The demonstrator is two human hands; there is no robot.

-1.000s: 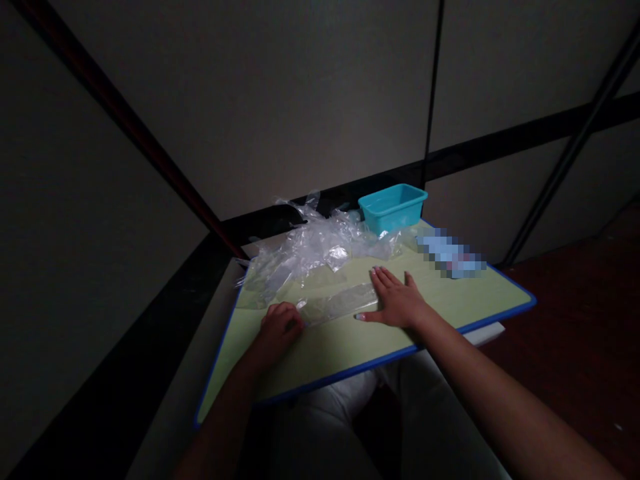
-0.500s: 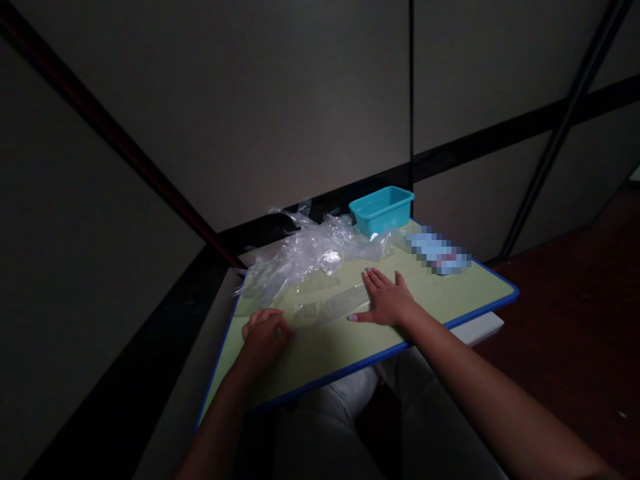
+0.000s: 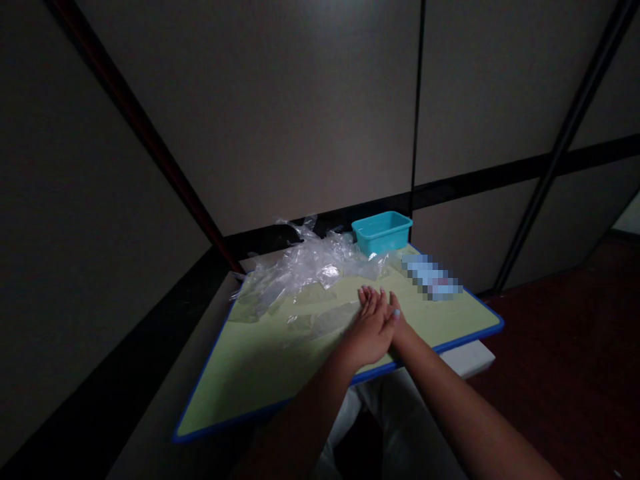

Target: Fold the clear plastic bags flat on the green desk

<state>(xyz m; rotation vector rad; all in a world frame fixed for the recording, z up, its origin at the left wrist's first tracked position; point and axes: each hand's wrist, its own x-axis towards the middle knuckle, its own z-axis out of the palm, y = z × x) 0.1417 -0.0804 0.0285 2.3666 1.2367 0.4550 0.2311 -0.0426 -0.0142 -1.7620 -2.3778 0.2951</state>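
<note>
A clear plastic bag (image 3: 327, 320) lies flat on the yellow tabletop (image 3: 250, 373). My left hand (image 3: 371, 333) rests at the bag's right end with its fingers stretched forward. It crosses over my right hand (image 3: 399, 328) and covers most of it. Only some fingers and the wrist side of the right hand show, and those fingers are straight and apart. Neither hand grips anything that I can see. Just beyond the bag, a crumpled heap of clear plastic bags (image 3: 313, 263) spreads across the back left.
A turquoise plastic basket (image 3: 383, 237) stands at the table's back edge. To its front right lies a flat, pale blue blurred item (image 3: 433, 277). Dark-framed wall panels (image 3: 300, 120) rise behind the table. A white object (image 3: 467, 359) juts out below its right edge.
My left hand has moved right from the bag's left end, its curled fingers straightening, onto my right hand. The right hand stays at the bag's right end. The camera view has shifted slightly.
</note>
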